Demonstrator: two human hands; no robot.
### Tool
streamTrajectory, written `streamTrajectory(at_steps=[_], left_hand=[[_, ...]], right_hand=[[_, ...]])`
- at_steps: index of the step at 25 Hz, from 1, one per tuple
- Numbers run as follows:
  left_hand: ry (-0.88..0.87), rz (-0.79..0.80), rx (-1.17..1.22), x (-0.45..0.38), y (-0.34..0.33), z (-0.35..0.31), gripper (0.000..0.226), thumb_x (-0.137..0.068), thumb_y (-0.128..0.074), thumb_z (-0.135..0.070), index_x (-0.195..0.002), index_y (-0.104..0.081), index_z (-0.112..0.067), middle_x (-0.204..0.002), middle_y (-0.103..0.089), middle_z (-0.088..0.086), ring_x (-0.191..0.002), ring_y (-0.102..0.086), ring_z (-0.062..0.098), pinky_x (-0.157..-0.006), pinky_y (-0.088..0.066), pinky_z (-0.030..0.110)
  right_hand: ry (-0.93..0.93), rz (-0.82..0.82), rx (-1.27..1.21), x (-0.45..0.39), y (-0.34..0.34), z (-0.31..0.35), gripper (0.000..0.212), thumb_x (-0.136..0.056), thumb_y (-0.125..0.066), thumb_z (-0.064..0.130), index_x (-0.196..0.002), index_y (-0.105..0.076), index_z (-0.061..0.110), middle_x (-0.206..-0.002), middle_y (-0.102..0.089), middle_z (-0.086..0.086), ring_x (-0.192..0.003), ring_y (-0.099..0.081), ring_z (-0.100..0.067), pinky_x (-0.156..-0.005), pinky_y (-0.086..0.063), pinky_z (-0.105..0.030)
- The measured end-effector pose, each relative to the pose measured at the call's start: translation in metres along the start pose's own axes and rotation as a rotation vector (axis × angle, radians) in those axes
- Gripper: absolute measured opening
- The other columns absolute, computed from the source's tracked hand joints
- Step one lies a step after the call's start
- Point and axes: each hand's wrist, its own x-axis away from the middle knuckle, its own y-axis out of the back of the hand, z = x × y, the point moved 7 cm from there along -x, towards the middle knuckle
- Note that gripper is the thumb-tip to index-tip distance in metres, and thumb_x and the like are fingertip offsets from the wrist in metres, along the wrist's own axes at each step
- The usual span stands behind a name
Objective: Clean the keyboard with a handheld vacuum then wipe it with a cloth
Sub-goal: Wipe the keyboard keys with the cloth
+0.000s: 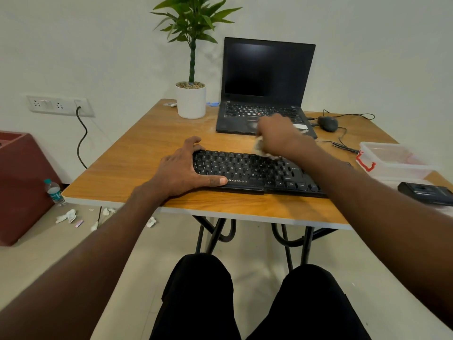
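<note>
Head view: black keyboard [257,173] lies flat near front edge of wooden table [137,153], before an open laptop [266,87]. Left hand [181,170] spread flat, pressing keyboard's left end. Right hand [277,133], blurred, clenched on pale cloth [261,147] at keyboard's far edge.

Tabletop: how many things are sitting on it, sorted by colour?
Black: 4, the keyboard, laptop, mouse and a flat device at the right edge.
White: 1, the plant pot.
Clear: 1, a plastic box with a red latch.
Total: 6, leaving out small blurred items behind the pot.
</note>
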Motion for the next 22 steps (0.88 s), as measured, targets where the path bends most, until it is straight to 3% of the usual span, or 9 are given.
streamTrajectory(at_steps=[3, 7, 9, 12, 16, 19, 22], left_hand=[[0.002, -0.008, -0.003, 0.0, 0.0, 0.001, 0.141, -0.043, -0.063, -0.107, -0.157, -0.018, -0.038, -0.158, -0.05, -0.011, -0.143, -0.049, 0.021, -0.123, -0.028, 0.058], [-0.004, -0.005, -0.009, 0.0, 0.0, -0.001, 0.142, -0.043, -0.062, -0.107, -0.158, -0.018, -0.036, -0.159, -0.049, -0.009, -0.143, -0.049, 0.022, -0.124, -0.027, 0.058], [-0.002, -0.005, -0.004, -0.001, 0.0, -0.001, 0.142, -0.043, -0.062, -0.106, -0.158, -0.018, -0.036, -0.159, -0.049, -0.009, -0.144, -0.048, 0.022, -0.124, -0.027, 0.058], [0.0, -0.005, -0.003, 0.0, 0.0, 0.0, 0.143, -0.042, -0.063, -0.107, -0.158, -0.018, -0.037, -0.158, -0.049, -0.01, -0.144, -0.048, 0.023, -0.124, -0.027, 0.059], [0.006, -0.004, -0.001, -0.001, -0.002, 0.002, 0.14, -0.044, -0.065, -0.105, -0.158, -0.018, -0.037, -0.158, -0.049, -0.011, -0.145, -0.047, 0.023, -0.124, -0.026, 0.059], [0.005, 0.0, -0.004, -0.001, -0.001, 0.002, 0.142, -0.044, -0.065, -0.105, -0.158, -0.017, -0.036, -0.159, -0.048, -0.01, -0.145, -0.047, 0.023, -0.124, -0.026, 0.059], [0.005, 0.006, -0.006, 0.0, -0.001, 0.002, 0.143, -0.044, -0.064, -0.105, -0.16, -0.016, -0.036, -0.16, -0.047, -0.01, -0.146, -0.045, 0.022, -0.124, -0.024, 0.058]], right_hand=[[0.086, 0.074, -0.137, 0.002, -0.015, 0.021, 0.031, -0.081, -0.082, 0.012, -0.111, -0.077, 0.018, -0.105, -0.073, 0.001, -0.093, -0.062, -0.013, -0.083, -0.052, -0.032], [-0.204, -0.002, 0.08, 0.011, -0.004, -0.049, 0.028, -0.089, -0.07, 0.009, -0.118, -0.071, 0.009, -0.11, -0.068, -0.014, -0.096, -0.064, -0.028, -0.085, -0.059, -0.044], [-0.267, -0.028, 0.146, 0.023, 0.001, -0.064, 0.026, -0.091, -0.067, 0.008, -0.117, -0.069, 0.006, -0.108, -0.068, -0.016, -0.09, -0.061, -0.028, -0.078, -0.057, -0.041], [-0.204, -0.099, 0.134, 0.03, -0.003, -0.039, 0.021, -0.092, -0.066, 0.007, -0.113, -0.066, 0.006, -0.108, -0.066, -0.014, -0.093, -0.061, -0.028, -0.074, -0.049, -0.037], [-0.152, -0.024, -0.011, 0.03, -0.004, -0.031, 0.017, -0.09, -0.071, 0.008, -0.106, -0.076, 0.01, -0.106, -0.07, -0.008, -0.089, -0.058, -0.02, -0.075, -0.05, -0.032], [-0.297, -0.063, 0.114, 0.045, 0.005, -0.065, 0.02, -0.094, -0.065, 0.007, -0.114, -0.07, 0.006, -0.109, -0.067, -0.015, -0.093, -0.062, -0.028, -0.077, -0.054, -0.039], [-0.176, -0.091, 0.168, 0.047, 0.002, -0.035, 0.018, -0.092, -0.068, 0.005, -0.109, -0.069, 0.01, -0.107, -0.066, -0.014, -0.098, -0.063, -0.03, -0.078, -0.054, -0.04]])
